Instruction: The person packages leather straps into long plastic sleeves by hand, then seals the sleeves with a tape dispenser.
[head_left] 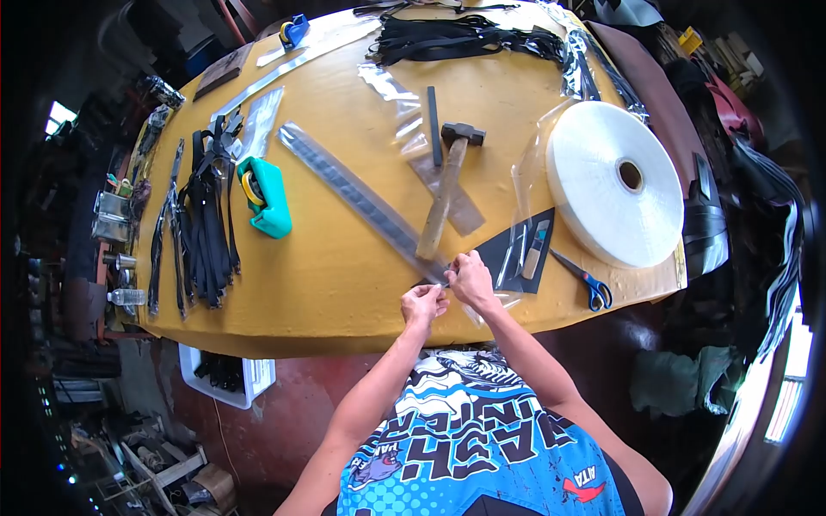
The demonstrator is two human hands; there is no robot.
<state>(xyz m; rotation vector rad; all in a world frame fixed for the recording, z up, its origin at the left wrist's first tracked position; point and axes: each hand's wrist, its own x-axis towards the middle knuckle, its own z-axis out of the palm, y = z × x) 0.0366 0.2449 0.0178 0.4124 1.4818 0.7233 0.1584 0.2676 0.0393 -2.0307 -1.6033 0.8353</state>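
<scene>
A long clear plastic sleeve (pixel 353 193) with dark straps inside lies slantwise across the yellow table. Its near end is between my hands at the table's front edge. My left hand (pixel 424 303) is closed in a pinch at that end. Close beside it, my right hand (pixel 471 279) is also closed, fingers bent down on the sleeve's end. The fingers hide the exact spot they grip. A wooden-handled hammer (pixel 447 189) lies just beyond my hands, its handle end by the sleeve. A black sheet (pixel 495 251) with a utility knife (pixel 535 249) on it lies right of my right hand.
A big roll of clear plastic (pixel 585 189) and blue-handled scissors (pixel 594 288) are at the right. A green tape dispenser (pixel 271 206) and bundled black straps (pixel 206 224) lie left. More black straps (pixel 456 39) are at the back. A white bin (pixel 258 378) stands below the table edge.
</scene>
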